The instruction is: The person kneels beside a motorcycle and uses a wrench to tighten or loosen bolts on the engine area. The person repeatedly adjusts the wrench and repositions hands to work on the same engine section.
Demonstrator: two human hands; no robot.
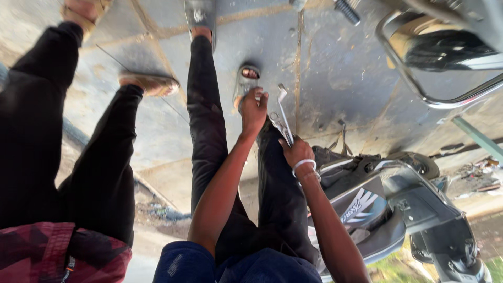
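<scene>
Now | right hand (pixel 296 152) fingers grasping wrenches (pixel 282 118), long axis up-frame | left hand (pixel 253 109) loosely curled

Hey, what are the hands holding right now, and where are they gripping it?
The right hand grips metal wrenches by their lower ends, with the heads sticking out past the fingers. The left hand is beside them; whether it holds anything cannot be told.

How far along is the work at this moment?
Nothing looks finished yet. In hand: the right hand grips metal spanners and the left hand is curled beside them, though its hold is unclear. Left: the scooter alongside is untouched, with no tool on it.
</scene>
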